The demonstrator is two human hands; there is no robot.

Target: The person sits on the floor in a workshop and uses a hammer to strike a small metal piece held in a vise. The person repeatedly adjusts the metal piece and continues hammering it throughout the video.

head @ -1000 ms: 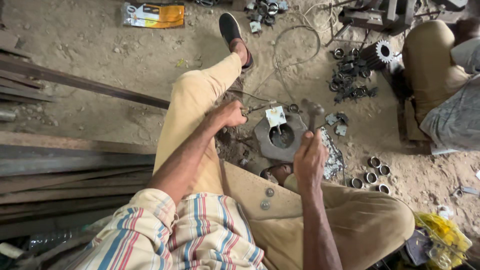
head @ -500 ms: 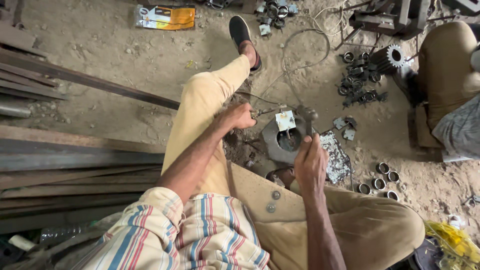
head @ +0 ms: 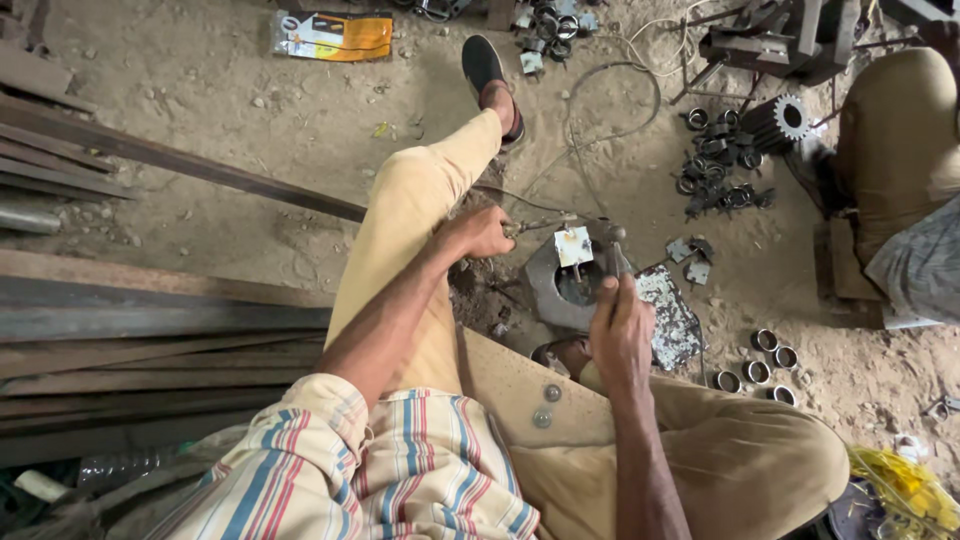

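A person sits on a sandy workshop floor. The left hand (head: 480, 232) grips thin metal tongs (head: 545, 224) holding a small pale square plate (head: 573, 245) over a thick grey steel ring (head: 570, 285). The right hand (head: 620, 335), at the ring's five o'clock, has brought its clenched dark hammer (head: 612, 250) down beside the plate, striking distance closed.
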